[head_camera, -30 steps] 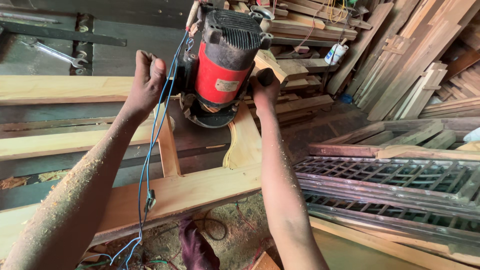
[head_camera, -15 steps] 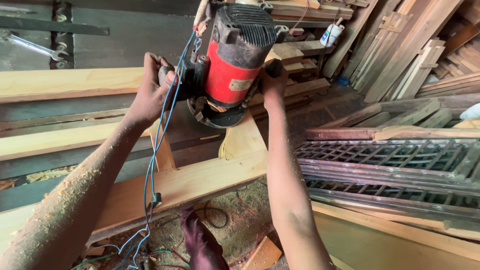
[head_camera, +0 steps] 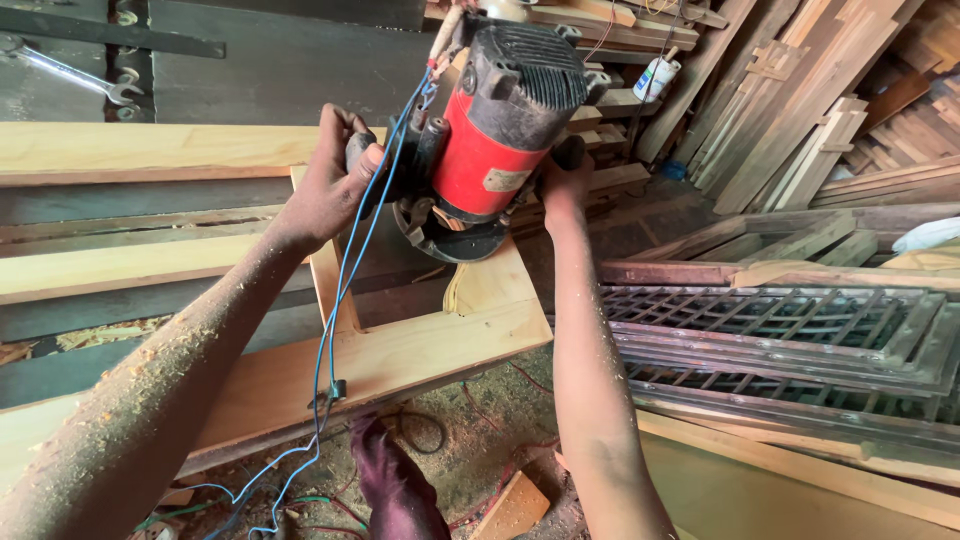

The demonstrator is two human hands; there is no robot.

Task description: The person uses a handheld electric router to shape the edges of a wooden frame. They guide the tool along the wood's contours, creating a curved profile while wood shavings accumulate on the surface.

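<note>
I hold a red and black wood router (head_camera: 490, 150) tilted above a pale wooden frame (head_camera: 400, 355). My left hand (head_camera: 335, 185) grips its left handle, fingers wrapped tight. On the other side, my right hand (head_camera: 562, 185) is closed on the right handle, which is mostly hidden. The router's round base (head_camera: 445, 232) hangs just over the frame's curved upright piece (head_camera: 490, 285). A blue cord (head_camera: 335, 320) runs from the tool's top down past my left forearm to the floor. Sawdust coats both forearms.
Long pale planks (head_camera: 120, 150) lie at left on a dark bench with a spanner (head_camera: 70, 65). Carved lattice frames (head_camera: 780, 330) are stacked at right, and lumber leans behind them. My leg in dark red cloth (head_camera: 395, 490) stands on the sawdust floor beside an offcut (head_camera: 510, 510).
The router has shifted right and slightly down with both hands still gripping it, now hanging closer to the frame's curved piece.
</note>
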